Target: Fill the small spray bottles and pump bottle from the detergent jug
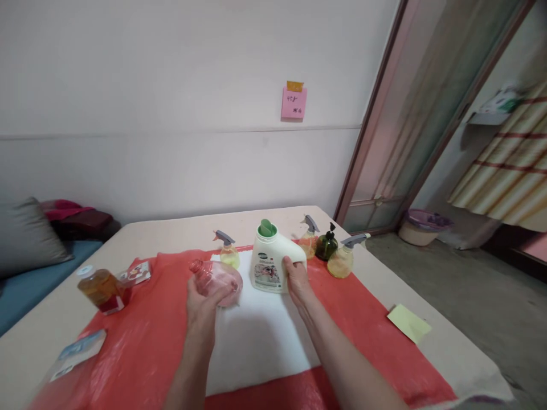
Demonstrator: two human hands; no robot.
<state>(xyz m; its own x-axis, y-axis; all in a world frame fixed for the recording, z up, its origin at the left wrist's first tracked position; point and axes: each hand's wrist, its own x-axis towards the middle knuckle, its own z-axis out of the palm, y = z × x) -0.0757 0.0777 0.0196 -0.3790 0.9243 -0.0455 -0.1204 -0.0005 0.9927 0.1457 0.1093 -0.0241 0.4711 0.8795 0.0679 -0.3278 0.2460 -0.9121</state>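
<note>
My left hand [203, 304] is closed round a clear pink bottle [220, 279], which is tilted with its uncapped neck toward the upper left. My right hand [296, 279] grips the handle of a pale detergent jug [267, 259] with a printed label. The jug is upright, and a green spout [266, 228] shows in its open top. Both vessels are over a white sheet [260, 341]. Just behind the pink bottle is a yellowish spray bottle [229, 253] with a grey trigger head.
Right of the jug are two more spray bottles [341, 262] and a dark green pump bottle [327, 245]. A capped amber bottle [102, 289] and small packet [135, 273] lie left. Red plastic [145, 341] covers part of the table [158, 230]. A yellow note [409, 323] lies right.
</note>
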